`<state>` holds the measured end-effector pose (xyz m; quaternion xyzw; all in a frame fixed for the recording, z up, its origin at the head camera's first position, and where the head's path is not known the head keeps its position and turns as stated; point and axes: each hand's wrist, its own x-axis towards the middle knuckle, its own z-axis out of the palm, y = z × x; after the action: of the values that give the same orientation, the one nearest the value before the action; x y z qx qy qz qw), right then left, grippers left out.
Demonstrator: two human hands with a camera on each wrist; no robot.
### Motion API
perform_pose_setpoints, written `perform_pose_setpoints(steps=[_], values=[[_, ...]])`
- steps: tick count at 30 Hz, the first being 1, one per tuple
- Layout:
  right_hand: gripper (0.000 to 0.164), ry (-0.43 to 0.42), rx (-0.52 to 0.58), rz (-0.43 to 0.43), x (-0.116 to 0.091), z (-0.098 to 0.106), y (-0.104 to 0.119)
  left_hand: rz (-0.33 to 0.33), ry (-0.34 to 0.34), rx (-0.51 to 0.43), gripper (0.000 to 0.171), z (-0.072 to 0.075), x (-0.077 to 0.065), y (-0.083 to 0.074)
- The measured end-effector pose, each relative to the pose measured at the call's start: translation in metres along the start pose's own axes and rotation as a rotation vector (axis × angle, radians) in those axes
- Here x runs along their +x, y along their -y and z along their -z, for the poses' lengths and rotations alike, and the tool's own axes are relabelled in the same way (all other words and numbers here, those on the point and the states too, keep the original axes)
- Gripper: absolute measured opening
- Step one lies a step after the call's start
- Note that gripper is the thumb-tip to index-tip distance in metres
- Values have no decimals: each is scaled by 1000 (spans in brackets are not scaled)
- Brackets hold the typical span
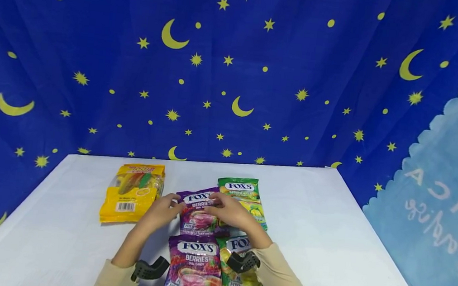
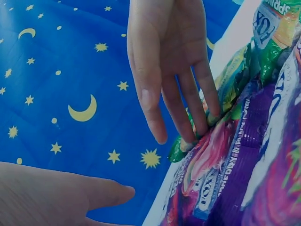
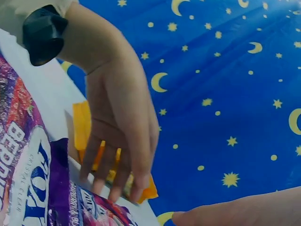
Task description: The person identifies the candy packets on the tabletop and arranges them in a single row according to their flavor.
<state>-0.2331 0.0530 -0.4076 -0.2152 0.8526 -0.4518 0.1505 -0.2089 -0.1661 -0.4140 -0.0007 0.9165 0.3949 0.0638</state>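
Note:
A purple Fox's Berries candy bag (image 1: 202, 218) lies on the table between the two hands. My left hand (image 1: 163, 211) is at its left edge, and my right hand (image 1: 231, 210) reaches over its right side. From the left wrist, the right hand's fingers (image 2: 197, 117) look straight, with their tips down at the bag. The right wrist view shows the left hand's fingers (image 3: 107, 172) extended along the bag's edge. Closer to me lies a second purple Berries bag (image 1: 194, 269). A green Fox's bag (image 1: 243, 280) lies beside it, partly under the right forearm.
At the back left, a yellow candy bag (image 1: 132, 193) with a see-through window lies on the white table (image 1: 306, 240). Another green Fox's bag (image 1: 241, 187) lies behind the right hand. A blue moon-and-star cloth (image 1: 226, 79) hangs behind the table.

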Motion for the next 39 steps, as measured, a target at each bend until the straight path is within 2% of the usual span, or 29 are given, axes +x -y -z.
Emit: perform_pose_setpoints(steps=[7,13,20,22,25,30,34,37,39], values=[[56,29,15,-48,-3,6,-2,22,43,-31,52,-7,0,3],[54,13,10,-99,-4,11,-5,57,52,-26,51,-10,0,4],[51,-37,-72,-144,1,11,-13,88,91,-4,50,-10,1,3],[50,-47,-84,-149,3,10,-16,96,103,-23,50,-11,1,3],[45,-71,-113,-141,5,7,-21,99,114,-61,50,-12,1,4],[28,-117,-213,-119,10,1,-27,91,116,-110,47,-12,0,5],[27,-136,-283,-126,12,-3,-28,82,109,-104,45,-12,2,6],[26,-128,-278,-139,12,-4,-28,82,103,-92,46,-14,4,7],[26,-110,-230,-153,13,-4,-30,94,102,-94,47,-14,6,9]])
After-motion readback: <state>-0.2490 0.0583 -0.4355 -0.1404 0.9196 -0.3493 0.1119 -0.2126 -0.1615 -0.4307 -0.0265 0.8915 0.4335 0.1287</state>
